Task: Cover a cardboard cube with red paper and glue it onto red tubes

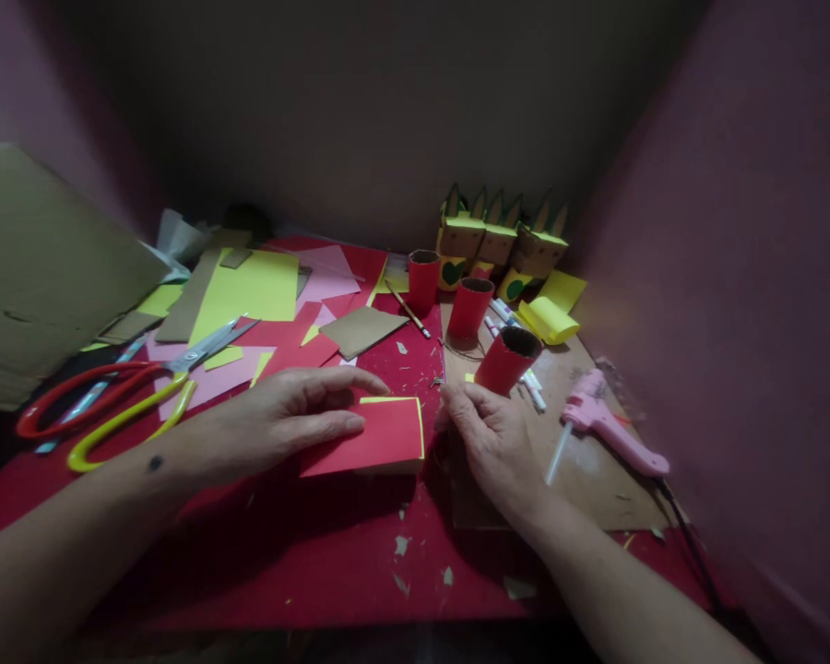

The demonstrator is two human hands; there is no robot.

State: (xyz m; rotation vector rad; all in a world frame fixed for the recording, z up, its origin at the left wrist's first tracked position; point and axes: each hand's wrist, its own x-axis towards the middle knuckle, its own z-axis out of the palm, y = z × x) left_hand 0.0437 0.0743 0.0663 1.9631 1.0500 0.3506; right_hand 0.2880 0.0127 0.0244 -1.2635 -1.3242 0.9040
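My left hand [304, 406] grips a red paper piece [380, 438] between thumb and fingers. A yellow edge shows along its top and right side, and a paler layer shows underneath. To the right, my right hand [488, 429] is closed with its fingers curled together; what they hold, if anything, is hidden. Just beyond it leans a red paper-covered tube [502, 364]. Two more such tubes, a middle one [468, 314] and a far one [423, 281], stand behind. Left of my left hand lie large scissors [180, 364] with red and yellow handles.
A pink glue gun [605, 420] with a glue stick rests on a cardboard sheet [595, 493] at right, near markers [536, 392] and a yellow paper roll [550, 318]. Several cardboard figures [498, 244] stand behind. Paper sheets [249, 286], a pencil [408, 309] and scraps cover the red table.
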